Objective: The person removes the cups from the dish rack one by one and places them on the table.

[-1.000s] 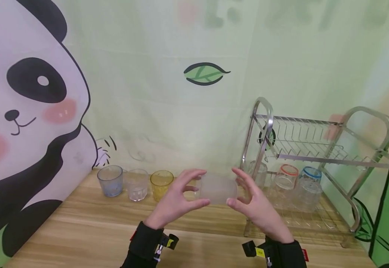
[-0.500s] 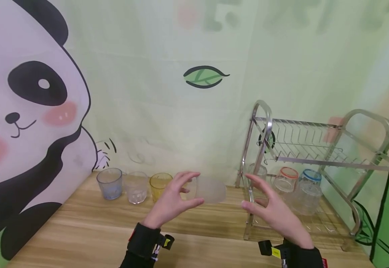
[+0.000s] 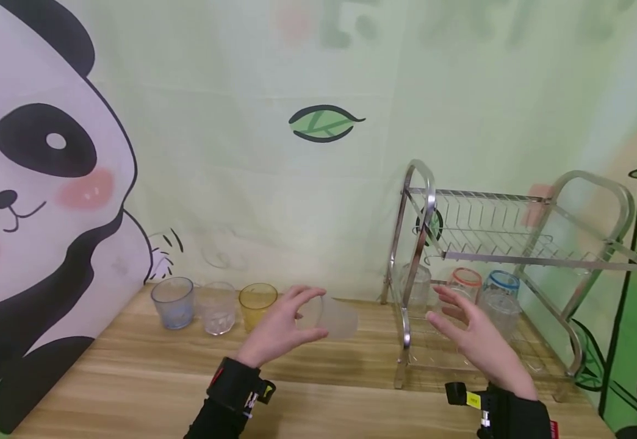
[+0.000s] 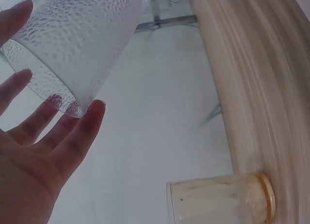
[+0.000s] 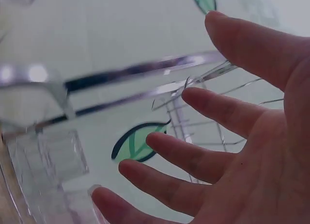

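My left hand (image 3: pixel 277 332) holds a clear, pebble-textured plastic cup (image 3: pixel 340 318) by its rim end, fingers on one side and thumb on the other. The cup lies on its side in the air above the table, its base pointing right. In the left wrist view, the bumpy wall of the cup (image 4: pixel 82 40) and its open rim show between thumb and fingertips. My right hand (image 3: pixel 480 341) is apart from the cup, in front of the dish rack's left part. Its fingers are spread with nothing between them, as the right wrist view of the hand (image 5: pixel 242 156) shows.
A two-tier metal dish rack (image 3: pixel 543 261) stands at the right. Its lower tier holds an orange-rimmed glass (image 3: pixel 467 277), a blue-rimmed glass (image 3: pixel 502 299) and a clear glass (image 3: pixel 417 289). Blue (image 3: pixel 172 308), clear (image 3: pixel 219 317) and amber (image 3: pixel 255 297) glasses stand left on the wooden table (image 3: pixel 148 378).
Both hands held the cup a second ago. My right hand has let go of its base end and moved right to the rack, while my left hand keeps the cup and has shifted slightly left.
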Demonstrator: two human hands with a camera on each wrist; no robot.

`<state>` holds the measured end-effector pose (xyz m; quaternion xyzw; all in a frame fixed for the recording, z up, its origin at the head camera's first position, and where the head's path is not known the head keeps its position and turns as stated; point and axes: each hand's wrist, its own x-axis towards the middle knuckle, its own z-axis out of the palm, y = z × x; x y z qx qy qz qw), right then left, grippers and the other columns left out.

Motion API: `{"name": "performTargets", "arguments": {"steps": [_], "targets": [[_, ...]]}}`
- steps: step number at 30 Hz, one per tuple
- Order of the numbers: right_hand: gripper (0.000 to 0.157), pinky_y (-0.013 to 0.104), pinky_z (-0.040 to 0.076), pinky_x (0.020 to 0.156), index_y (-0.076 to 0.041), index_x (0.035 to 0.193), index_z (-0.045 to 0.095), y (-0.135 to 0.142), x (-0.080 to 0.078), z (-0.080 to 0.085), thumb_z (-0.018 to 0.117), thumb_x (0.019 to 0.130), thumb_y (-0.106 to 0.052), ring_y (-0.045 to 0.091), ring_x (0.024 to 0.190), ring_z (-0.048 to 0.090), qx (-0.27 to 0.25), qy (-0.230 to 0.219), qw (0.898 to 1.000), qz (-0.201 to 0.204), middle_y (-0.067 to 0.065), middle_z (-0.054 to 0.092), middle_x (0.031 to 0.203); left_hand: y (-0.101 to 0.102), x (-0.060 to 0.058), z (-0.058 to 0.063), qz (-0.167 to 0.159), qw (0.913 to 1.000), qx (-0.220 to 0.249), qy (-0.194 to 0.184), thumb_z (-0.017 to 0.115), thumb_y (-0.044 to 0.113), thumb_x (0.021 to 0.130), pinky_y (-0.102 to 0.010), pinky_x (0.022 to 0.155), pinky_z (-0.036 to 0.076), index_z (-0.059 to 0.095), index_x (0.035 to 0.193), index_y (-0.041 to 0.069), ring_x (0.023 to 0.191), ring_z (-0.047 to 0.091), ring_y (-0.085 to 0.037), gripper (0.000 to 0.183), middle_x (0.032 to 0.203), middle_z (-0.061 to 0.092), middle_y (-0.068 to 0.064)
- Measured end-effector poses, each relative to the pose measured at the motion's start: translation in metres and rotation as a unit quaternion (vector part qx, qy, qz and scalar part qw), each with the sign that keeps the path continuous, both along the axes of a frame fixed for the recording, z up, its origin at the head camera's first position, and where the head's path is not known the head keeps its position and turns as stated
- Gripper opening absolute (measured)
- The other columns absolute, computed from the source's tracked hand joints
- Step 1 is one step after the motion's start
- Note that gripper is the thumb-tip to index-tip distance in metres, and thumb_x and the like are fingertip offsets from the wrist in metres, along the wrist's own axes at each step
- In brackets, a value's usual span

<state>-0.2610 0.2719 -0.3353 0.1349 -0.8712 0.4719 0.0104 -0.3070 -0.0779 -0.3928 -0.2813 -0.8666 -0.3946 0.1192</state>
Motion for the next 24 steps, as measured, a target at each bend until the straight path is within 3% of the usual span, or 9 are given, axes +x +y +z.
{"name": "performTargets", "arguments": {"steps": [3, 8, 14, 19, 24], "targets": [[0.077, 0.057, 0.044, 0.094, -0.018, 0.155, 0.026, 0.008, -0.008, 0.001, 0.058, 0.094, -0.052, 0.047, 0.137, 0.027, 0.031, -0.006, 0.999, -0.006, 0.022, 0.022, 0.156, -0.003, -0.009, -0.002, -0.005, 0.9990, -0.044, 0.012, 0.080, 0.035, 0.082, -0.043, 0.091, 0.049, 0.051, 0.142, 0.019, 0.114, 0.055, -0.027, 0.068, 0.138, 0.047, -0.007], [0.076, 0.060, 0.043, 0.093, -0.006, 0.153, 0.028, 0.021, -0.027, 0.004, 0.057, 0.097, -0.047, 0.052, 0.132, 0.033, 0.100, 0.015, 0.995, 0.000, 0.030, 0.027, 0.151, -0.016, -0.022, 0.002, -0.007, 0.9940, -0.107, 0.023, 0.082, 0.029, 0.081, -0.045, 0.096, 0.046, 0.053, 0.140, 0.014, 0.119, 0.051, -0.028, 0.067, 0.134, 0.049, -0.009], [0.069, 0.064, 0.039, 0.094, 0.002, 0.147, 0.036, 0.027, -0.048, 0.008, 0.059, 0.098, -0.041, 0.055, 0.128, 0.036, 0.188, 0.057, 0.980, 0.004, 0.034, 0.032, 0.146, -0.029, -0.035, 0.009, 0.003, 0.9859, -0.167, -0.007, 0.080, 0.030, 0.083, -0.046, 0.096, 0.046, 0.053, 0.140, 0.018, 0.124, 0.047, -0.031, 0.065, 0.138, 0.046, -0.012], [0.063, 0.063, 0.039, 0.095, 0.008, 0.141, 0.041, 0.027, -0.063, 0.002, 0.064, 0.096, -0.030, 0.052, 0.125, 0.041, 0.248, 0.091, 0.965, -0.004, 0.035, 0.039, 0.141, -0.030, -0.048, 0.013, -0.009, 0.9763, -0.215, -0.020, 0.079, 0.028, 0.083, -0.046, 0.096, 0.046, 0.054, 0.140, 0.019, 0.126, 0.044, -0.033, 0.063, 0.140, 0.045, -0.014], [0.062, 0.062, 0.037, 0.096, 0.012, 0.136, 0.043, 0.031, -0.077, -0.001, 0.069, 0.092, -0.022, 0.053, 0.125, 0.036, 0.281, 0.107, 0.954, -0.010, 0.037, 0.037, 0.138, -0.025, -0.061, 0.017, -0.017, 0.9664, -0.255, -0.022, 0.080, 0.024, 0.083, -0.044, 0.089, 0.049, 0.057, 0.136, 0.015, 0.116, 0.047, -0.030, 0.059, 0.130, 0.050, -0.011]]}}
